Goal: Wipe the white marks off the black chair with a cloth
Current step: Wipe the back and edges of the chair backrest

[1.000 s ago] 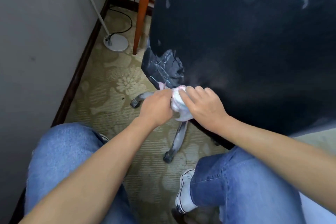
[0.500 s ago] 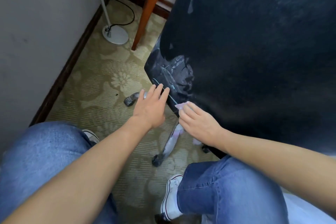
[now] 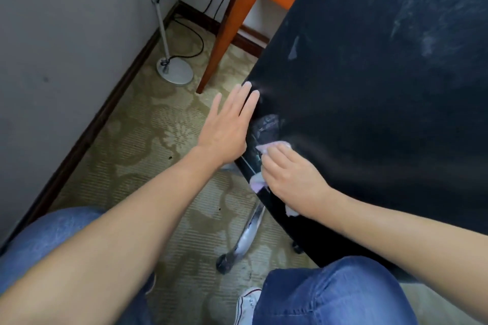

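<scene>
The black chair [image 3: 369,113] fills the right of the view, its back dusted with white marks [image 3: 427,45] and a scuffed whitish patch [image 3: 266,126] at its left edge. My right hand [image 3: 290,177] presses a pale pink cloth [image 3: 274,145] against the chair's lower left edge, fingers curled over it; bits of cloth stick out beside and below the hand. My left hand [image 3: 227,129] is flat with straight fingers, fingertips at the chair's left edge just above the scuffed patch, holding nothing.
A chrome chair leg with a castor [image 3: 248,237] reaches over the patterned carpet [image 3: 148,140]. An orange wooden table leg [image 3: 224,34] and a white lamp base [image 3: 174,71] with black cable stand near the grey wall [image 3: 66,34]. My jeans-clad knees and a white shoe [image 3: 245,303] sit low.
My left hand let go of the cloth and moved up along the chair's left edge, fingers spread straight. My right hand kept the cloth and pressed it onto the chair's edge.
</scene>
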{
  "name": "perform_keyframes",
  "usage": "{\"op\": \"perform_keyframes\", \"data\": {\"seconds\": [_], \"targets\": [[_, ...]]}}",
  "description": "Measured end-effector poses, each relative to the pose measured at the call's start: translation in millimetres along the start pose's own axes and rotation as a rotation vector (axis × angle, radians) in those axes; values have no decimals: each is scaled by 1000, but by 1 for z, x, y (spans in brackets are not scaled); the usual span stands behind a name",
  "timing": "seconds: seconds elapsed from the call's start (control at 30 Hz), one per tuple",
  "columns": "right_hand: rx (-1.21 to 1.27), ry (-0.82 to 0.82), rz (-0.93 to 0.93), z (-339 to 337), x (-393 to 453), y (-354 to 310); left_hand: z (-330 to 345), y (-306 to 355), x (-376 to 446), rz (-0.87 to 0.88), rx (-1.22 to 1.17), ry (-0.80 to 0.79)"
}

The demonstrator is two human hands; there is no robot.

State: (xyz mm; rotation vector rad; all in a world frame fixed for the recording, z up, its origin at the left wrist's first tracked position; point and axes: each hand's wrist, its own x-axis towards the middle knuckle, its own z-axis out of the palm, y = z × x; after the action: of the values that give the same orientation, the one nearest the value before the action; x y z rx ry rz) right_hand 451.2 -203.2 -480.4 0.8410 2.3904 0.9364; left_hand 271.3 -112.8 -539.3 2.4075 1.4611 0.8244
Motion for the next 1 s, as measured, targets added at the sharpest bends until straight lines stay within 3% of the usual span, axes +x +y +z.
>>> {"op": "perform_keyframes", "data": {"seconds": [0.07, 0.23, 0.3, 0.37, 0.53, 0.6, 0.67, 0.73, 0.8, 0.9, 1.0], "targets": [[8, -79, -51, -8, -12, 6, 4, -2, -1, 23, -5, -33], [27, 312, 306, -45, 5, 49, 3, -9, -1, 61, -44, -69], [-4, 339, 387, -42, 27, 46, 1, -12, 0, 70, -18, -57], [-52, 213, 339, -29, 44, 29, 0, -17, 0, 78, 22, -57], [-56, -448, -148, -11, 19, -12, -2, -21, -1, 109, 87, -68], [-87, -417, -167, -13, 8, -3, -2, -20, -2, 106, 81, -72], [-60, -265, -26, -16, 11, 20, -2, -19, -1, 99, 62, -84], [-24, -6, 162, -25, 25, 42, -2, -17, -1, 89, 46, -74], [-31, 96, 285, -32, 47, 46, -3, -18, 1, 81, 32, -61], [-70, -137, 191, -19, 67, 16, -1, -22, 5, 101, 25, -16], [2, -400, -52, 3, 52, -27, -2, -27, 6, 135, 41, 32]]}}
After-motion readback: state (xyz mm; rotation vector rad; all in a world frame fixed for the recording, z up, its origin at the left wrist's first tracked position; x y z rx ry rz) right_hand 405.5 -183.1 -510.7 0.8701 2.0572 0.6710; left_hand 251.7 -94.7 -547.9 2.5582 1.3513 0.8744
